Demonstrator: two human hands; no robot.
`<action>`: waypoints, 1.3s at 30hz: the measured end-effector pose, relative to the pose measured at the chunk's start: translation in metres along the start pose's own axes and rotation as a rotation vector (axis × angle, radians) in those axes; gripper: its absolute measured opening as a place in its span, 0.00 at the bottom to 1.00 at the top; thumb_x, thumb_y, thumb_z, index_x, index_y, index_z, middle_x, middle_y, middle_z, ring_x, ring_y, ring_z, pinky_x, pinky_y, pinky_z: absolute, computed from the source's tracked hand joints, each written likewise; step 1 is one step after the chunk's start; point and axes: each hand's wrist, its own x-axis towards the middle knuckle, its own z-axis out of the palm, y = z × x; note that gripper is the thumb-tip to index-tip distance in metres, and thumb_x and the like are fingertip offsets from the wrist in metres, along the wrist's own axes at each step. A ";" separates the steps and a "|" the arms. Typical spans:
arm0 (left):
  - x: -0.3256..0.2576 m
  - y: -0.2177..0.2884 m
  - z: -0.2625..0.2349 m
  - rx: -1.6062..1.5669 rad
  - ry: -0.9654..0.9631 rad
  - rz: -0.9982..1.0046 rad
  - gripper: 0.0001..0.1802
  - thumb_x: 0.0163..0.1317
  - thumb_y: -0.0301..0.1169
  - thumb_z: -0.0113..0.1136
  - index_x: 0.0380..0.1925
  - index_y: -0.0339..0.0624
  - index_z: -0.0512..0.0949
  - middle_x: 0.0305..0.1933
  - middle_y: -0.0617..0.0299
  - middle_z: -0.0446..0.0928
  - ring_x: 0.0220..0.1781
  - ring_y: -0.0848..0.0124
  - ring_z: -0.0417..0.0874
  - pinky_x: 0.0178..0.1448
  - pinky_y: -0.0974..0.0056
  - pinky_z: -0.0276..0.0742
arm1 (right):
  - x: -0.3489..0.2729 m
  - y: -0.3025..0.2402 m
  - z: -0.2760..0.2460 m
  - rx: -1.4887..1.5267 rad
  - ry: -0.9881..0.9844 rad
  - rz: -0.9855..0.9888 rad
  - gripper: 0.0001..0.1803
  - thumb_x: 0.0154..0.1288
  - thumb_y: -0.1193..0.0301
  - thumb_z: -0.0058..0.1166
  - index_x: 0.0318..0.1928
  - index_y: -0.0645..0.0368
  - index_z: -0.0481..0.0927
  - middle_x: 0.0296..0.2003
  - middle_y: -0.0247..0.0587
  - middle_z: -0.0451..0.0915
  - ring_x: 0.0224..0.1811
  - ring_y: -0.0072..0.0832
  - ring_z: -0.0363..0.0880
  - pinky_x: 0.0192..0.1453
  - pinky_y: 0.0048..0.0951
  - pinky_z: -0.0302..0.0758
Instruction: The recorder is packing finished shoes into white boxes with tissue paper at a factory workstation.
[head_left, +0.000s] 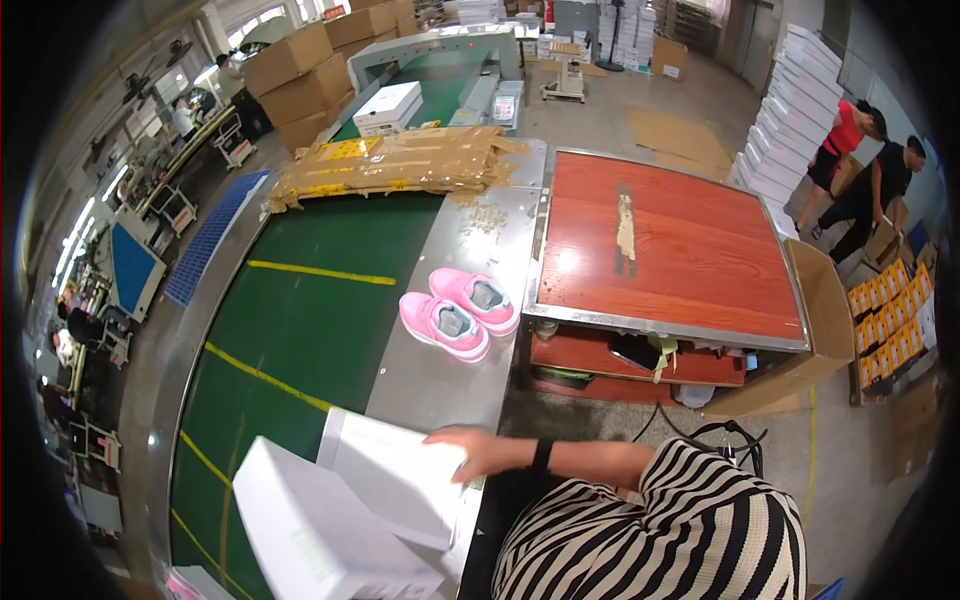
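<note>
Two white cardboard pieces lie at the conveyor's near end. A tall white shoebox [310,535] stands tilted at the left. Beside it a flat white shoebox piece [390,465] slants; I cannot tell if it is the lid or another box. My right hand [468,452], with a black band at the wrist, has its fingers closed over the far right edge of this piece. My left hand does not show. A pair of pink sneakers [462,312] with grey linings sits on the metal edge, farther off and apart from my hand.
The green conveyor belt [290,310] with yellow stripes runs away on the left. Taped cardboard [390,165] bridges it; another white box [390,105] lies beyond. A red-brown table [690,250] adjoins at right. Two people work by stacked boxes [795,120]. Pink shows at the bottom left.
</note>
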 end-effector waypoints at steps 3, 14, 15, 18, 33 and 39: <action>0.018 0.001 -0.026 -0.100 -0.002 -0.011 0.24 0.66 0.44 0.61 0.32 0.27 0.81 0.30 0.48 0.83 0.31 0.65 0.79 0.39 0.60 0.77 | -0.016 0.000 -0.025 0.297 0.017 0.116 0.45 0.53 0.69 0.67 0.72 0.57 0.61 0.66 0.44 0.66 0.67 0.33 0.66 0.69 0.30 0.64; -0.021 -0.017 0.027 0.788 -0.860 0.238 0.22 0.61 0.43 0.65 0.50 0.39 0.81 0.38 0.42 0.80 0.40 0.47 0.82 0.43 0.52 0.77 | -0.012 -0.035 -0.036 -0.615 0.458 0.063 0.39 0.48 0.69 0.67 0.65 0.52 0.71 0.63 0.50 0.70 0.62 0.50 0.68 0.67 0.44 0.65; -0.020 -0.026 0.024 0.627 -0.839 0.098 0.24 0.60 0.36 0.66 0.55 0.39 0.78 0.49 0.42 0.80 0.51 0.51 0.80 0.53 0.52 0.76 | -0.005 -0.042 -0.027 -0.714 0.576 -0.205 0.38 0.47 0.68 0.68 0.63 0.49 0.73 0.61 0.50 0.72 0.59 0.52 0.69 0.66 0.46 0.66; 0.002 -0.013 -0.002 0.640 -0.631 0.202 0.23 0.58 0.31 0.67 0.54 0.36 0.79 0.54 0.44 0.78 0.56 0.53 0.79 0.60 0.50 0.73 | 0.017 -0.074 0.023 -0.407 0.272 -0.387 0.31 0.49 0.57 0.69 0.56 0.49 0.79 0.64 0.48 0.70 0.67 0.55 0.64 0.69 0.51 0.63; 0.027 -0.212 -0.361 0.805 0.706 -0.266 0.24 0.53 0.44 0.73 0.39 0.34 0.80 0.41 0.48 0.81 0.40 0.60 0.82 0.47 0.60 0.78 | 0.028 -0.091 0.101 -0.779 -0.534 -0.655 0.09 0.45 0.62 0.70 0.32 0.40 0.88 0.47 0.29 0.82 0.61 0.42 0.69 0.60 0.53 0.63; 0.009 -0.224 -0.370 1.130 0.611 -0.343 0.19 0.53 0.45 0.71 0.29 0.40 0.80 0.31 0.49 0.81 0.36 0.48 0.80 0.42 0.52 0.76 | 0.034 -0.109 0.097 -0.753 -0.625 -0.648 0.11 0.46 0.62 0.70 0.34 0.41 0.89 0.49 0.31 0.82 0.62 0.44 0.68 0.61 0.55 0.62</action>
